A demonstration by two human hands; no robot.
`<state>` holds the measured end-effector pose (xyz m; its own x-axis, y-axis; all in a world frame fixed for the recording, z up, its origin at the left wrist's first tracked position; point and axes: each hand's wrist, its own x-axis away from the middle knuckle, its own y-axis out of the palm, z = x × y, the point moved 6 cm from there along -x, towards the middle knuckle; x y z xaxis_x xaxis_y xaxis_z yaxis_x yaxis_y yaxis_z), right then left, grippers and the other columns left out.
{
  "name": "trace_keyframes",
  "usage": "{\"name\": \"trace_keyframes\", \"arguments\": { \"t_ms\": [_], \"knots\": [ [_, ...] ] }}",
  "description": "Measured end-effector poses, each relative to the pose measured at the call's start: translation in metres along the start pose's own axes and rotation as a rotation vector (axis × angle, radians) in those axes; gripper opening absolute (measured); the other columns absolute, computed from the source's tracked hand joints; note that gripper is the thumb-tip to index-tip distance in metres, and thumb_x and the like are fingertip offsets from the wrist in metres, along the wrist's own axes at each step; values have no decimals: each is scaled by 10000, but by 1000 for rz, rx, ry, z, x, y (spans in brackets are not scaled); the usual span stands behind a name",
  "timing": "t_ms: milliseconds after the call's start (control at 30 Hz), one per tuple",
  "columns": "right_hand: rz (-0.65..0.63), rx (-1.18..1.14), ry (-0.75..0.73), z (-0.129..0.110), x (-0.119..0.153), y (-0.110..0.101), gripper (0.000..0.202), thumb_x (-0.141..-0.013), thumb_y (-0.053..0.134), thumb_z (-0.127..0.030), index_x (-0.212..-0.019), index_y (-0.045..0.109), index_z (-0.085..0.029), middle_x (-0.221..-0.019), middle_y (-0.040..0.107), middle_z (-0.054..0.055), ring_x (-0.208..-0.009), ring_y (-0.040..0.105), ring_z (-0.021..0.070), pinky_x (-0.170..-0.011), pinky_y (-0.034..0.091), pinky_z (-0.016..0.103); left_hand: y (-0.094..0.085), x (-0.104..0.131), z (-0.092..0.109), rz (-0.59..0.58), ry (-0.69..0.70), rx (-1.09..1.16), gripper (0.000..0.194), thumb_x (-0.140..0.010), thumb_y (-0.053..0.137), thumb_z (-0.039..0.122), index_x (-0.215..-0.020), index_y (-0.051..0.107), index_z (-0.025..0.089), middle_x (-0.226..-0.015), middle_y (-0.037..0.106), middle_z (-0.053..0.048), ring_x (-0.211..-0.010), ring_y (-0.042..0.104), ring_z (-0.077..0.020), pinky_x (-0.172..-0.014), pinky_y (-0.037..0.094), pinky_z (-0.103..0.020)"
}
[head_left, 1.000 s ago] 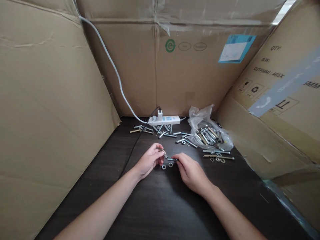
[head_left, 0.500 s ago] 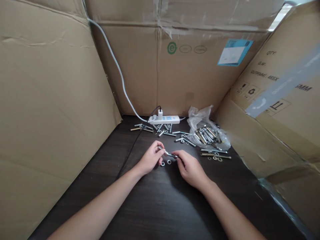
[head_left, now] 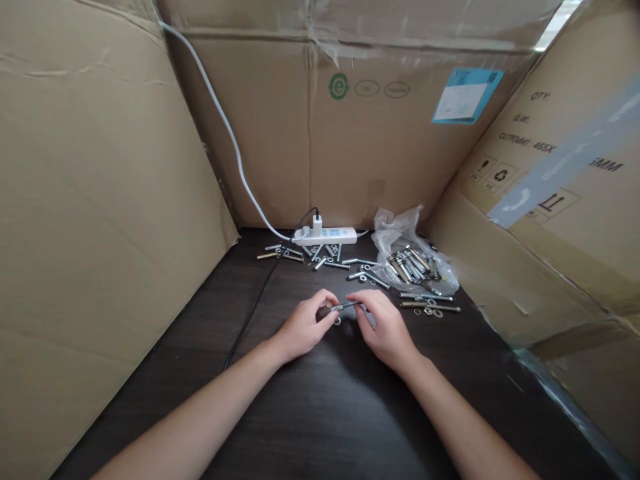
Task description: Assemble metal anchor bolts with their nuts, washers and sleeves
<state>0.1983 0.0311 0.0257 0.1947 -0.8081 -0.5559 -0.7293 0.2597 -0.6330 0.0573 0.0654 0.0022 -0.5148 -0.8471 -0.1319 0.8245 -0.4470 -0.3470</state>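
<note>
Above the dark tabletop, my left hand (head_left: 305, 327) pinches a short metal sleeve (head_left: 326, 311) between thumb and fingers. My right hand (head_left: 384, 325) is closed on the far end of a thin steel bolt (head_left: 349, 305). The bolt lies nearly level between the hands, and its left end meets the sleeve at my left fingertips. How deep it sits inside is too small to tell. Just under the left fingertips a washer (head_left: 337, 321) rests on the table, partly covered.
Several bolts, sleeves, nuts and washers (head_left: 327, 260) lie in small groups behind my hands. A clear plastic bag (head_left: 395, 227) of bolts is at back right. A white power strip (head_left: 345, 235) stands along the back, its black cable (head_left: 250, 320) running left. Cardboard walls (head_left: 270, 133) surround the table.
Both hands have come closer together, with the bolt and sleeve more level. My left fingers now wrap further over the sleeve, and the nut on the table beside the washer is hidden.
</note>
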Motion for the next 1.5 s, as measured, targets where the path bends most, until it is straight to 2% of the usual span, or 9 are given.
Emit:
{"name": "trace_keyframes", "arguments": {
  "t_ms": [167,267,367,533,867,967,1200,1500],
  "knots": [
    [130,-77,104,5,1,-5,199,-851,528,-196,-1047,560,-207,-1063,570,97,-898,589,199,-790,524,354,-3,3,8,36,35,-36,128,-863,516,294,-942,536,195,-780,627,-10,-733,585,-150,-693,426,-256],
    [196,-82,145,6,2,-9,187,-836,568,-225,-1021,559,-199,-1006,574,88,-894,584,204,-792,523,366,-4,5,12,48,39,-24,125,-865,515,285,-949,530,194,-806,637,-16,-754,599,-151,-699,433,-250],
    [226,-13,146,3,2,-13,151,-828,591,-242,-971,571,-196,-927,587,71,-890,570,213,-808,495,378,-5,6,13,67,50,-32,122,-865,520,279,-952,531,194,-816,641,-18,-756,600,-147,-689,435,-242],
    [237,3,135,2,2,-17,187,-815,609,-232,-993,567,-196,-918,595,62,-869,562,204,-789,481,365,-5,7,14,85,65,-92,121,-869,520,284,-955,534,199,-816,647,-15,-744,602,-142,-687,435,-239],
    [170,-18,66,-16,3,-10,234,-835,550,-218,-1067,574,-211,-1000,633,83,-947,594,219,-841,495,379,-11,7,15,191,65,-181,137,-861,523,309,-959,560,222,-840,659,-20,-785,622,-176,-707,441,-258],
    [117,-51,44,-23,6,-2,264,-833,536,-203,-1094,570,-215,-1033,648,81,-956,606,212,-847,503,369,-9,7,15,173,73,-189,122,-858,523,300,-944,574,229,-864,666,-19,-813,625,-185,-738,445,-267],
    [106,-153,15,-30,8,0,276,-815,526,-153,-1082,571,-208,-1073,631,91,-1003,599,207,-875,508,365,-7,7,15,103,77,-190,128,-851,528,292,-945,595,237,-912,673,-20,-847,621,-193,-754,441,-264],
    [73,-133,7,-30,6,-1,179,-840,492,-174,-972,606,-214,-1030,630,88,-972,599,205,-863,493,363,-1,9,18,17,109,-338,147,-876,479,274,-967,594,267,-837,663,0,-743,614,-184,-654,394,-245]
  ]
}}
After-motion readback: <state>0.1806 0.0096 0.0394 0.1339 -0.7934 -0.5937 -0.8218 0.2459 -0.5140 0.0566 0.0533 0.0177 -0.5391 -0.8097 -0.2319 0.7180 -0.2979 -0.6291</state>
